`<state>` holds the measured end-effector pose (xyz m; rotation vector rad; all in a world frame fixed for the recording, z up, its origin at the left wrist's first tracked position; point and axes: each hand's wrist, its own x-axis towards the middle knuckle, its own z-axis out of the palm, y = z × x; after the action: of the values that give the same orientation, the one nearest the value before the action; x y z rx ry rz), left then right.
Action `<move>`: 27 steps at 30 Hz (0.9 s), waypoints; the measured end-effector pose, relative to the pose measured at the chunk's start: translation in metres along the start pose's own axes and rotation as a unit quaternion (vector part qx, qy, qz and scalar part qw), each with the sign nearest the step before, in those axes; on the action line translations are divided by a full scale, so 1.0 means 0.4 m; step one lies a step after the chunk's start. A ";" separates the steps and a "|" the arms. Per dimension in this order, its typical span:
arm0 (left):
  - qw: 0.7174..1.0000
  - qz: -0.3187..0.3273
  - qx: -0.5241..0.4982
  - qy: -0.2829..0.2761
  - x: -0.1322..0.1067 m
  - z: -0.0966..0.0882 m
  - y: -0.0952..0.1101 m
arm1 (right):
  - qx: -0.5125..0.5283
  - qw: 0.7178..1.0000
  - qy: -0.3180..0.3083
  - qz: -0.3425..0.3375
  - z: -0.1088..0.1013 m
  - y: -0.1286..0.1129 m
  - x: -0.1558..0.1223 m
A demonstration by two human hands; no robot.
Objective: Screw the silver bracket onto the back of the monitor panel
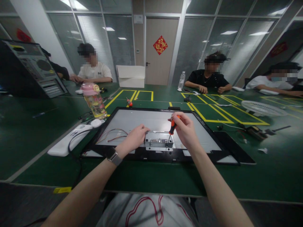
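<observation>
My right hand point(183, 126) is closed around the orange-and-black handle of a screwdriver point(173, 125). The screwdriver is tilted, its shaft pointing down to the right part of a metal bracket point(159, 148). On the bracket's left side, my left hand point(138, 135) grips the edge, fingertips at its upper left corner. The bracket has a shiny open-topped box shape with small parts inside, too small to tell. It lies on a black-framed flat display panel point(146, 118) with a pale grey back. A thin cable point(113, 130) lies on the panel left of my left hand.
A white power strip point(68, 142) and a pink-lidded bottle point(93, 102) stand left of the panel. Farther left is an open computer case point(35, 67). To the right lie a black flat piece point(233, 146) and a power tool point(257, 132). Several people sit across the green table point(151, 179).
</observation>
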<state>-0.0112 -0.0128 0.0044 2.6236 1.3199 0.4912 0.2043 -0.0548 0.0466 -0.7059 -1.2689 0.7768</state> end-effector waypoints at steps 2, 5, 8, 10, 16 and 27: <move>1.000 -0.001 -0.001 -0.004 0.000 -0.002 0.001 | 0.010 1.000 -0.011 0.015 0.003 -0.005 0.000; 1.000 -0.003 0.000 -0.009 -0.001 -0.006 0.004 | 0.043 0.999 -0.017 0.023 0.010 -0.010 -0.001; 1.000 -0.003 0.003 -0.007 -0.002 -0.007 0.005 | 0.062 0.998 -0.007 0.022 0.012 -0.008 0.000; 1.000 -0.001 0.004 -0.005 -0.003 -0.006 0.005 | 0.052 0.998 0.010 0.015 0.009 -0.005 0.000; 1.000 -0.002 0.005 -0.007 -0.003 -0.008 0.007 | 0.021 1.000 0.001 0.009 0.001 -0.004 0.000; 1.000 -0.005 0.006 -0.012 -0.003 -0.009 0.009 | -0.017 0.999 0.036 -0.030 -0.004 0.003 -0.002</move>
<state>-0.0106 -0.0159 0.0085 2.6222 1.3316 0.4503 0.2056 -0.0547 0.0449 -0.7144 -1.2357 0.6768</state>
